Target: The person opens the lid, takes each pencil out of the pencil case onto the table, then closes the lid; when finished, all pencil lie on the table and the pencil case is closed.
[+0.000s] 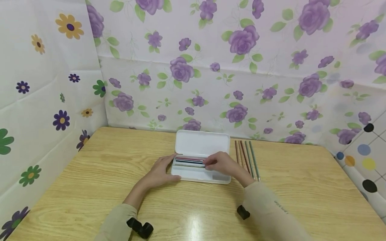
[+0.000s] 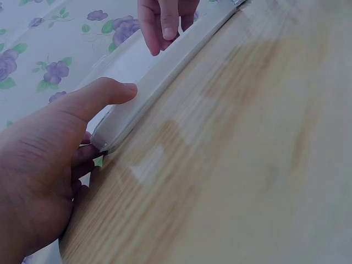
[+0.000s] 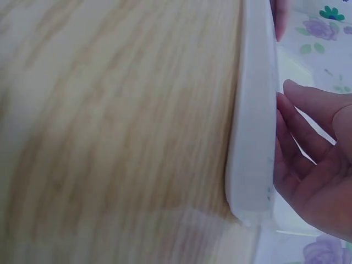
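Note:
A white pencil case (image 1: 202, 142) lies on the table with its lid tipped back. Thin pencils (image 1: 189, 161) in reddish, dark and yellowish tones lie lengthwise in its tray. My left hand (image 1: 158, 172) holds the left end of the case, thumb (image 2: 118, 92) along the front wall and fingers round the end. Over the right part of the tray, my right hand (image 1: 221, 164) reaches in, fingertips right at the pencils' ends. In the right wrist view its thumb and index fingertips (image 3: 290, 85) are close together; I cannot tell whether they pinch a pencil.
Several more pencils (image 1: 248, 160), reddish-brown and teal, lie side by side on the table just right of the case, partly behind the right forearm. A flowered cloth (image 1: 196, 83) hangs behind the wooden table (image 1: 187, 207), and another cloth (image 1: 42, 100) hangs at left.

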A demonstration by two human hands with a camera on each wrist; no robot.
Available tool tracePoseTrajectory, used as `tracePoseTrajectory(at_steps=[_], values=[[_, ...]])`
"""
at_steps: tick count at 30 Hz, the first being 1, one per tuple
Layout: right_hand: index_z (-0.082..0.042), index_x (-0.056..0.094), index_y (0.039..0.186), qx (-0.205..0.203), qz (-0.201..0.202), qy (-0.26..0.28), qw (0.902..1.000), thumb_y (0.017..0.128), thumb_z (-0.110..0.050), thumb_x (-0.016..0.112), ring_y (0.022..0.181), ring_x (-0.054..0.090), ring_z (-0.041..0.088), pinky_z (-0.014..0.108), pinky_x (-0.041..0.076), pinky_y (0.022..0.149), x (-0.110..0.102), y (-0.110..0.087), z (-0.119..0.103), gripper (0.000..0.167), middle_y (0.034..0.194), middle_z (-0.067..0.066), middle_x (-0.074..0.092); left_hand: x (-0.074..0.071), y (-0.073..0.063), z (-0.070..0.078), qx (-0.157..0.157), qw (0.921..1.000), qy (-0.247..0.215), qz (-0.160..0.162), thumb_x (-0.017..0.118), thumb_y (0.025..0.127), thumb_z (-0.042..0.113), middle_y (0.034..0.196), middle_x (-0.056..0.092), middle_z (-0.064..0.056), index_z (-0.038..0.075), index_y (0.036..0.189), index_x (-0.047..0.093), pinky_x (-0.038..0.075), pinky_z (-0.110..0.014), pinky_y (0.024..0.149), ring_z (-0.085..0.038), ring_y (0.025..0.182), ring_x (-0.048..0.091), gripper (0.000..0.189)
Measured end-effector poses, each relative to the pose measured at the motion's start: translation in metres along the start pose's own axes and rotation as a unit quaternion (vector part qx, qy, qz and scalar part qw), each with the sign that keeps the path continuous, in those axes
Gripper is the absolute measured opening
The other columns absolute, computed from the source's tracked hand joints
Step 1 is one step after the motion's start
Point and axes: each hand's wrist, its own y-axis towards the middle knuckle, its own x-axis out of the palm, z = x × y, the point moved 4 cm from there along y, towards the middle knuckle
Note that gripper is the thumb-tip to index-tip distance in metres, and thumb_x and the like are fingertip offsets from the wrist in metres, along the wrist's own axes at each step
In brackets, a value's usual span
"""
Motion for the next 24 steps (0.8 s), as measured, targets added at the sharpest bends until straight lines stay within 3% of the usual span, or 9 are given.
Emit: tracePoseTrajectory(at_steps=[9, 16, 24], values=[[-0.004, 0.077, 0.099, -0.007, -0.017, -0.051, 0.9985, 0.090, -0.007, 0.068, 0.102, 0.063, 0.026, 0.039, 0.051, 0.088, 0.0062, 0.0031, -0.0049, 0.013, 0.101, 0.007, 0.071, -0.0003, -0.0002, 0.0012, -0.002, 1.0000, -0.001, 0.000, 0.080, 0.076, 0.038, 0.149, 0.036, -0.014, 0.010, 0.152, 0.031, 0.025, -0.060, 0.106, -0.036, 0.137, 0.025, 0.095], [-0.003, 0.075, 0.097, -0.008, -0.044, -0.065, 0.9969, 0.089, -0.005, 0.068, 0.084, 0.063, 0.014, 0.029, 0.052, 0.076, 0.0086, 0.0076, -0.0072, 0.011, 0.092, 0.002, 0.071, -0.0001, -0.0004, 0.0010, 0.002, 1.0000, 0.001, -0.003, 0.080, 0.076, 0.039, 0.150, 0.035, -0.015, 0.009, 0.152, 0.031, 0.024, -0.060, 0.106, -0.036, 0.138, 0.023, 0.095], [-0.004, 0.072, 0.091, -0.008, -0.036, -0.063, 0.9973, 0.088, -0.004, 0.069, 0.077, 0.059, 0.008, 0.026, 0.050, 0.072, 0.0099, 0.0096, -0.0085, 0.004, 0.082, -0.004, 0.067, -0.0003, -0.0003, 0.0014, 0.001, 1.0000, 0.004, -0.003, 0.080, 0.076, 0.038, 0.150, 0.035, -0.015, 0.008, 0.152, 0.030, 0.024, -0.060, 0.107, -0.036, 0.138, 0.023, 0.095]])
